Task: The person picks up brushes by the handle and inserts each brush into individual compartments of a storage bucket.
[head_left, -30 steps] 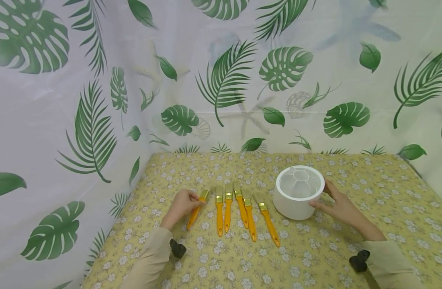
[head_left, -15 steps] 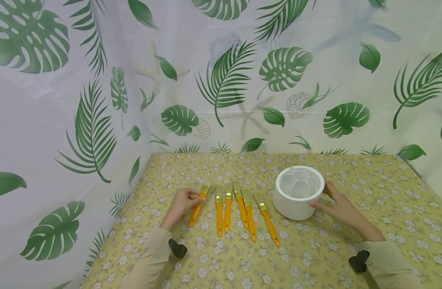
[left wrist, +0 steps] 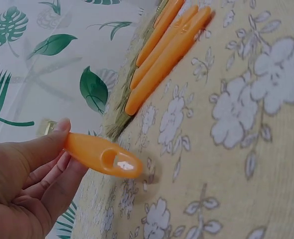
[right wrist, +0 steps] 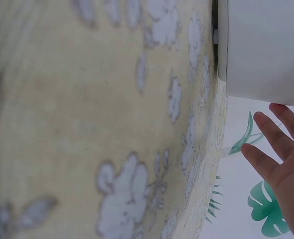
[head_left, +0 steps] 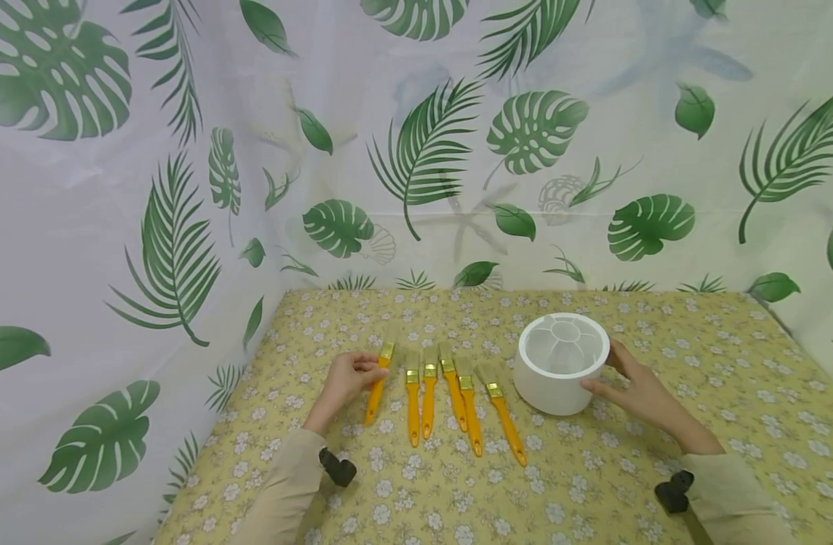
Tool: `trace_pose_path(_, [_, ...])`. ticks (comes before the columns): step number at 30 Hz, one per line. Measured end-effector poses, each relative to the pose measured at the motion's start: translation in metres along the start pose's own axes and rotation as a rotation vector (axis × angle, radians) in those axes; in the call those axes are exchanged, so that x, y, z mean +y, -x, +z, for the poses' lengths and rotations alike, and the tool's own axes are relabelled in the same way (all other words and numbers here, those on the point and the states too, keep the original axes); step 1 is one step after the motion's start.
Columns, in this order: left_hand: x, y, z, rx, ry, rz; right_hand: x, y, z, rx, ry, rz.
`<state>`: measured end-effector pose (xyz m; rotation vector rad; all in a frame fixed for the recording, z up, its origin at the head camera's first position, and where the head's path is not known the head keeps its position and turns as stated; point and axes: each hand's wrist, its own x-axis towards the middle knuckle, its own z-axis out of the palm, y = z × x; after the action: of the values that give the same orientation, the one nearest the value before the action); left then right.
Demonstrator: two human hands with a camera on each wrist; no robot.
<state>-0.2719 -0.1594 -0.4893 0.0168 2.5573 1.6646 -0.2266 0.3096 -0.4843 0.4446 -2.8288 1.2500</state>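
Here, left fingers (left wrist: 63, 190) pinch a smooth-handled paintbrush (left wrist: 88, 149).

Brush handles (head_left: 428, 409) look glossy plastic, ferrules (head_left: 430, 371) shiny metal — container (head_left: 554, 390) smooth plastic.

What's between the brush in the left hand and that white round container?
Five more orange-handled brushes lie there, side by side on the flowered cloth; the head view shows it.

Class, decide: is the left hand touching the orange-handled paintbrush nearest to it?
Touching. The left wrist view shows the left hand pinching the orange-handled paintbrush between thumb and fingers.
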Motion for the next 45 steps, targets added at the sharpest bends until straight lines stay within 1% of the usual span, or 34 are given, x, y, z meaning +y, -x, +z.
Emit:
trace_pose_path(4, [0.003, 0.0, 0.002, 0.014, 0.031, 0.006, -0.001, 0.0, 0.0, 0.004, 0.0, -0.008])
trace_pose_path(8, [0.006, 0.001, 0.004, 0.022, 0.04, 0.023, -0.001, 0.001, 0.001, 0.005, -0.001, -0.016])
trace_pose_path(15, [0.009, 0.001, 0.006, 0.027, 0.032, 0.089, 0.0, 0.0, 0.001, 0.012, 0.001, -0.008])
trace_pose_path(21, [0.009, -0.001, 0.009, 0.007, 0.048, 0.13, 0.001, 0.0, 0.001, 0.008, -0.007, 0.001])
trace_pose_path(26, [0.01, -0.004, 0.011, 0.008, 0.069, 0.133, 0.0, 0.0, 0.0, 0.007, -0.018, 0.007])
trace_pose_path(34, [0.012, -0.005, 0.012, 0.009, 0.102, 0.114, -0.002, 0.001, 0.0, -0.004, -0.025, -0.011])
trace_pose_path(36, [0.014, -0.005, 0.013, 0.006, 0.11, 0.118, -0.002, 0.001, 0.0, -0.004, -0.023, -0.012])
trace_pose_path(42, [0.017, -0.006, 0.013, -0.009, 0.178, 0.121, 0.0, 0.001, 0.001, -0.006, -0.027, -0.004])
trace_pose_path(45, [0.018, -0.006, 0.014, -0.009, 0.191, 0.128, 0.0, 0.001, 0.001, -0.004, -0.032, -0.007])
